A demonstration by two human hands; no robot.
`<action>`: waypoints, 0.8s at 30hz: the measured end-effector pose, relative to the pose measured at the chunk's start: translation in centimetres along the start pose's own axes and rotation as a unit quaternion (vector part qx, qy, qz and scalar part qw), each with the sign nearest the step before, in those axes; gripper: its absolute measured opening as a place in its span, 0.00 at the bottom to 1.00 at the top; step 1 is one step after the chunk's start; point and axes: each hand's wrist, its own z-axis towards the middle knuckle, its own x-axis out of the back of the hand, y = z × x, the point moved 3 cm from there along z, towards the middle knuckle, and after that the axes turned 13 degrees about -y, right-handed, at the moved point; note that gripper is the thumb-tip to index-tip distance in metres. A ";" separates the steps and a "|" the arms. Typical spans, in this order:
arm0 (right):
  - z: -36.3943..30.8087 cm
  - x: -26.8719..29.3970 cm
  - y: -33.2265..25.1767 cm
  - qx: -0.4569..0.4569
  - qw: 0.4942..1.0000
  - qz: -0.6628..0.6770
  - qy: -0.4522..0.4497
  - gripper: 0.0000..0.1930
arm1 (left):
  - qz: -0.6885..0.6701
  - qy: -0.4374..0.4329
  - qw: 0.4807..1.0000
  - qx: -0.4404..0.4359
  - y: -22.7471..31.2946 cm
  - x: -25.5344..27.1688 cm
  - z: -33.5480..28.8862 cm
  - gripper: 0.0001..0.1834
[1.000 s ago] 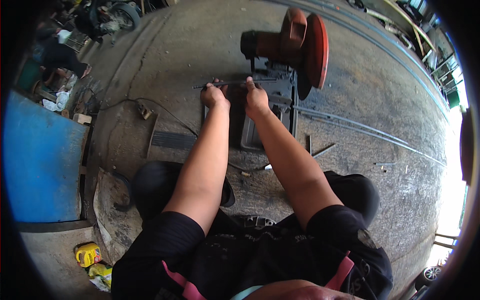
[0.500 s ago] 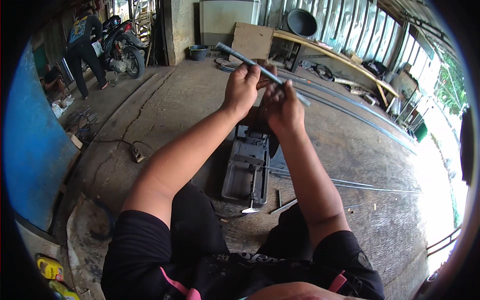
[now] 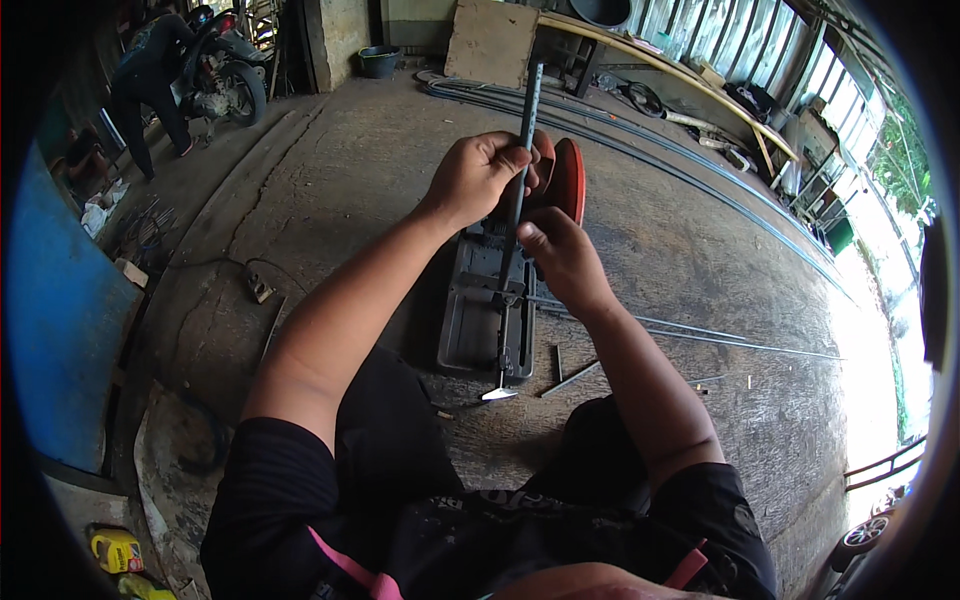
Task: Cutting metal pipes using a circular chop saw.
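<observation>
A short ribbed steel rod (image 3: 529,115) stands nearly upright in front of me, its top leaning slightly away. My left hand (image 3: 472,185) pinches it around the middle between thumb and fingers. Lower down, my right hand (image 3: 567,258) is closed with its thumb against the rod; some of its fingers are hidden. Below and behind my hands is a cut-off saw with a black base (image 3: 452,335) and a red round guard (image 3: 572,182). The saw's clamp screw ends in a pale handle (image 3: 499,394) near my knees. The rod's lower end overlaps the clamp, and I cannot tell whether they touch.
Two short rod pieces (image 3: 573,379) lie right of the base. Long rods (image 3: 690,175) stretch across the floor. A power socket on a cord (image 3: 259,288) lies left. A person (image 3: 150,85) bends by a motorcycle (image 3: 235,85). A wooden bench (image 3: 680,70) stands far right.
The rod has swung from a slant to nearly upright. My right hand has come down and nearer, below the left. The red guard shows now, and the whole view has shifted slightly.
</observation>
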 end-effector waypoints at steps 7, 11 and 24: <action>0.4 -1.0 0.4 -0.107 0.991 0.064 -0.044 0.14 | 0.030 0.016 0.999 -0.007 0.7 -0.5 -0.2 0.13; 0.5 -1.4 0.2 -0.084 0.989 0.106 -0.061 0.12 | 0.046 0.013 0.999 -0.024 0.6 -0.5 -0.4 0.10; -0.3 -1.6 0.0 -0.074 0.980 0.174 -0.067 0.14 | -0.030 -0.008 0.999 0.030 0.8 -1.2 -0.6 0.07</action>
